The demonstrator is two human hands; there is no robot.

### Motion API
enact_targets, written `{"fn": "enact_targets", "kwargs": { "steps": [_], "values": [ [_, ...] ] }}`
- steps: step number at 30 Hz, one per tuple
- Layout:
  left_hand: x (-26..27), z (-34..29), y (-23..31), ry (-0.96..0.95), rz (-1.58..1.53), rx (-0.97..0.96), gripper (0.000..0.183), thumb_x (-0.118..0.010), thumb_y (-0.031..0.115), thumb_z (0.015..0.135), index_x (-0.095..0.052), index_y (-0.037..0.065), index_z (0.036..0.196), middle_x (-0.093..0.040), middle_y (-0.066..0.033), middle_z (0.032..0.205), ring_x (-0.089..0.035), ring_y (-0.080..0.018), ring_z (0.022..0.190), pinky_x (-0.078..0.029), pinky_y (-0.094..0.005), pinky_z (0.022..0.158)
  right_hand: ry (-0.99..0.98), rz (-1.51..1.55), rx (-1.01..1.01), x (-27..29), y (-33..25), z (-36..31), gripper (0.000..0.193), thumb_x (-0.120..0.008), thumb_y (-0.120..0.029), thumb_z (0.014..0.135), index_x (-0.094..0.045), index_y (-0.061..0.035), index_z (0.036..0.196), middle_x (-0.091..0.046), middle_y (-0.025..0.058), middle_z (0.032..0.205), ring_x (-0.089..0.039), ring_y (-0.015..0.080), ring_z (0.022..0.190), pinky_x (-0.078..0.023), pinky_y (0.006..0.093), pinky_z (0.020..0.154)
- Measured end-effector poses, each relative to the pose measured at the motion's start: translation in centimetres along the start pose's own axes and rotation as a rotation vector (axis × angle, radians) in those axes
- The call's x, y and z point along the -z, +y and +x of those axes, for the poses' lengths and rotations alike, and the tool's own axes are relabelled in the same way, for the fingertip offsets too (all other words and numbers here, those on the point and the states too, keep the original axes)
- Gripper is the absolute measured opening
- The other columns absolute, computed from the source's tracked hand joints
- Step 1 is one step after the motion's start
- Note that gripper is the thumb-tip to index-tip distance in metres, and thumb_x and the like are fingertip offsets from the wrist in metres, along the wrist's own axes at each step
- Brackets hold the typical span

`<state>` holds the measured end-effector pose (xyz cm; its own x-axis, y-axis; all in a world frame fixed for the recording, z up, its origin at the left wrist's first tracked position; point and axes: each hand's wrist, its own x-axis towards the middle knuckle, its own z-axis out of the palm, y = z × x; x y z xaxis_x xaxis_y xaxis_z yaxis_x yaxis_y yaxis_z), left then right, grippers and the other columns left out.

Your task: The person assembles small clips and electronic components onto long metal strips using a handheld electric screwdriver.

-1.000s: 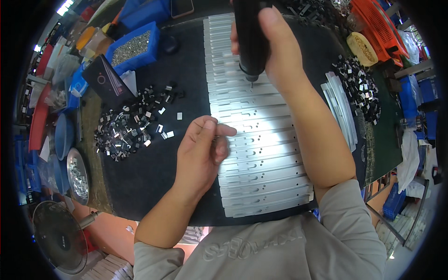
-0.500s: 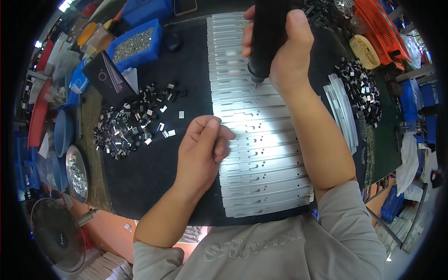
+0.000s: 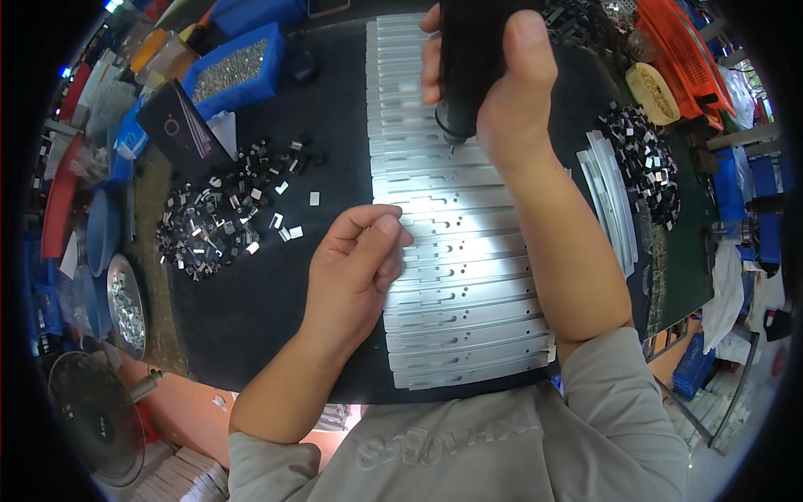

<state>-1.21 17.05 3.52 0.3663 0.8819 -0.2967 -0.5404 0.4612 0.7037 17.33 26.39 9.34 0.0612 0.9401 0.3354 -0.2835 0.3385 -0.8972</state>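
A row of silver metal strips (image 3: pixel 456 318) lies side by side down the middle of the dark work mat, each with slots and small holes. My right hand (image 3: pixel 519 109) is wrapped round a black electric screwdriver (image 3: pixel 471 58), its thin bit pointing down over the upper part of the row. Whether the bit touches a strip, I cannot tell. At the left ends of the strips is my left hand (image 3: pixel 355 259), fingers curled and the thumb pressed to the forefinger. Anything in that pinch is hidden or too small to make out.
Loose small black and silver clips (image 3: pixel 213 222) are heaped on the left, below a blue bin (image 3: pixel 238 71) of small metal parts. Several loose strips (image 3: pixel 609 205) and another pile of clips (image 3: pixel 648 163) lie right. An orange basket (image 3: pixel 682 58) stands far right; a fan (image 3: pixel 96 418) is lower left.
The whole view has shifted slightly, moving the scene a little leftward. My left hand's forefinger has curled in more against the thumb. The screwdriver stays in my right hand over the strips.
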Motion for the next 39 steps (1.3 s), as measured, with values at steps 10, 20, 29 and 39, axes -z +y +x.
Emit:
{"fn": "enact_targets", "kwargs": {
  "steps": [10, 20, 29, 39],
  "values": [
    [0.5, 0.4, 0.5, 0.005, -0.096, 0.005, 0.012, -0.061, 0.01, 0.095, -0.058, 0.005, 0.106, -0.065, -0.0088, 0.086, -0.042, -0.0048, 0.057, -0.033, -0.0201, 0.053, -0.217, 0.021, 0.078, 1.0, 0.4, -0.2, 0.037, -0.08, -0.029, 0.078, -0.064, -0.0041, 0.1, -0.064, 0.002, 0.077, -0.06, 0.0086, 0.068, -0.048, 0.0255, 0.063],
    [0.3, 0.4, 0.6, 0.014, -0.117, 0.047, 0.013, -0.06, 0.009, 0.095, -0.059, 0.004, 0.107, -0.063, -0.0065, 0.092, -0.043, -0.0041, 0.06, -0.034, -0.0192, 0.053, -0.082, -0.037, 0.278, -0.8, -4.2, -0.9, 0.035, -0.07, -0.023, 0.086, -0.062, 0.0031, 0.107, -0.063, 0.0067, 0.075, -0.061, 0.0135, 0.065, -0.049, 0.0255, 0.061],
    [0.2, 0.0, 0.8, -0.11, -0.161, 0.062, 0.015, -0.057, 0.017, 0.099, -0.06, 0.003, 0.103, -0.063, -0.0047, 0.09, -0.042, -0.0041, 0.062, -0.034, -0.0194, 0.055, -0.089, 0.586, 0.028, -2.6, -7.6, -3.2, 0.058, -0.05, -0.051, 0.094, -0.051, 0.0033, 0.114, -0.058, 0.0141, 0.074, -0.06, 0.0258, 0.067, -0.052, 0.0397, 0.064],
    [-0.2, -0.4, 0.8, -0.098, -0.103, 0.106, 0.024, -0.049, 0.029, 0.103, -0.056, 0.007, 0.094, -0.05, 0.0023, 0.076, -0.037, -0.0045, 0.058, -0.03, -0.0192, 0.051, -0.092, 0.571, 0.053, -4.0, -6.4, -3.7, 0.059, -0.054, -0.052, 0.091, -0.051, 0.0034, 0.112, -0.056, 0.013, 0.073, -0.057, 0.0246, 0.068, -0.051, 0.0383, 0.065]
  ]
}}
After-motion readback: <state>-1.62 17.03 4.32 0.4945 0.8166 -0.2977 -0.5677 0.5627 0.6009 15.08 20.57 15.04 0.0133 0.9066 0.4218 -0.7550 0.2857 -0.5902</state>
